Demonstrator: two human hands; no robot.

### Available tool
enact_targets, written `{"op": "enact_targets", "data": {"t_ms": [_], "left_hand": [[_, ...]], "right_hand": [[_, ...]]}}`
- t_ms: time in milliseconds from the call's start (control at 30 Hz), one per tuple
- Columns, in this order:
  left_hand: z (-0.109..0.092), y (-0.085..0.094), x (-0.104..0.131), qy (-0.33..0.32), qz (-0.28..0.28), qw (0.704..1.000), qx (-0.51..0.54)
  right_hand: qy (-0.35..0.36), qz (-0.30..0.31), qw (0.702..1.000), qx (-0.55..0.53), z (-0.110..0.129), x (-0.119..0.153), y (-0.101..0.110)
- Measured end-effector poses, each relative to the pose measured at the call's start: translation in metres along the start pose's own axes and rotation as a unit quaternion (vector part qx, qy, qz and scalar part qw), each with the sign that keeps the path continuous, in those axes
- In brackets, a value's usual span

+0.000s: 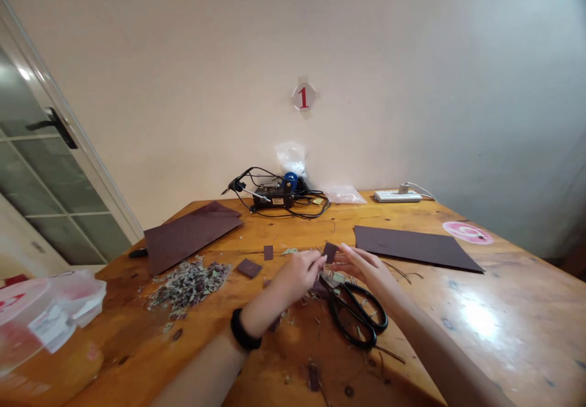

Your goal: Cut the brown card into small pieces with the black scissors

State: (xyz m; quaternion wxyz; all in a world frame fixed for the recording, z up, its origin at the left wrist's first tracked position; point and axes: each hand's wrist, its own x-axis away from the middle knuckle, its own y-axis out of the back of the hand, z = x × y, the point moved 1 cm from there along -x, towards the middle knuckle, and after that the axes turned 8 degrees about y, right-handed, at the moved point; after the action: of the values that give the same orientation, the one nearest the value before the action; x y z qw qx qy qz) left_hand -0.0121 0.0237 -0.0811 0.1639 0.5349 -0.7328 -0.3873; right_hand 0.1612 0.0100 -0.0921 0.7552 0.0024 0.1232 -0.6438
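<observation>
Both hands meet over the middle of the wooden table, around a small dark brown card piece point(329, 252). My left hand point(300, 273), with a black band at the wrist, pinches its left edge. My right hand point(366, 268) has its fingers at the card's right edge. Just below them lie black-handled scissors point(358, 315), their blades partly hidden by dried leaf bits and scraps. Two more small brown pieces lie to the left, a square one point(249, 267) and a narrower one point(268, 252). A heap of dried, crumbled leaves point(192, 286) is farther left.
Large brown sheets lie at the left point(192, 233) and right point(416, 248). A soldering station point(272, 196) with tangled cables and a white power strip point(397, 196) stand along the wall. A plastic tub point(27, 315) sits at the left edge. Stems and scraps litter the front.
</observation>
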Motion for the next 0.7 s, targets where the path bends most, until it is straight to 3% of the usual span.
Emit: {"op": "enact_targets", "data": {"t_ms": [100,167,267,367,433,567,700], "left_hand": [[0.016,0.01,-0.009,0.041,0.032,0.972,0.23],[0.02,0.015,-0.013,0.053,0.036,0.96,0.272],[0.023,0.022,-0.015,0.072,0.047,0.963,0.256],[0.035,0.04,-0.016,0.117,0.093,0.963,0.224],[0.053,0.058,-0.015,0.164,0.125,0.959,0.196],[0.095,0.09,-0.008,0.244,0.096,0.955,0.14],[0.12,0.093,-0.009,0.278,0.09,0.955,0.055]], "right_hand": [[-0.016,-0.044,0.999,0.004,0.001,0.0,0.001],[-0.016,-0.038,0.999,0.017,-0.001,-0.001,0.001],[-0.006,-0.015,0.999,0.036,-0.004,-0.003,0.002],[0.007,-0.009,1.0,0.026,-0.006,-0.004,0.003],[0.006,-0.011,1.0,0.011,-0.006,-0.004,0.003],[-0.01,0.005,1.0,0.001,-0.008,-0.003,0.002],[-0.009,0.021,1.0,0.008,-0.012,-0.003,0.0]]}}
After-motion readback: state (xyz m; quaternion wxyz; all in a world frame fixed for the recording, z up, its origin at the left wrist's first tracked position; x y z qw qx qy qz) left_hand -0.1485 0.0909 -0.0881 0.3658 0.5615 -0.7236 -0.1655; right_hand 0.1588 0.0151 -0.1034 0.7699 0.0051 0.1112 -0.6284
